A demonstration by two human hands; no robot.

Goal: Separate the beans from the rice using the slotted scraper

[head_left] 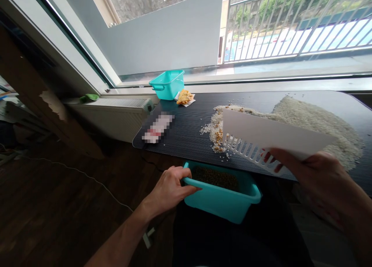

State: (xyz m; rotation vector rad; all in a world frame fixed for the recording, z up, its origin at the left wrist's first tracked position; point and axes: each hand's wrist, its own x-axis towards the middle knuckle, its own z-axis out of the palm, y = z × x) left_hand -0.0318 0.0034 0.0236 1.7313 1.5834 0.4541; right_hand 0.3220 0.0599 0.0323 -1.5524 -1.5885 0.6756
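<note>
My left hand (171, 185) is closed on the left end of the rim of a teal plastic bin (222, 203), held at the table's front edge. Inside the bin lies a layer of small brownish grains (215, 178). In my right hand (322, 176) is a flat white slotted plastic board (267, 133), tilted above the table, its row of slots along the lower edge. Behind and right of the board spreads a large heap of white rice (308, 114). At the board's left end, rice mixed with yellow kernels (216, 137) lies on the tabletop, partly hidden by the board.
The dark table (186, 129) stands against a window. A second teal bin (168, 85) sits at its back left, beside a crumpled yellow item (185, 97) on white paper. A blurred-out flat item (158, 128) lies near the left edge. A radiator (116, 116) stands left.
</note>
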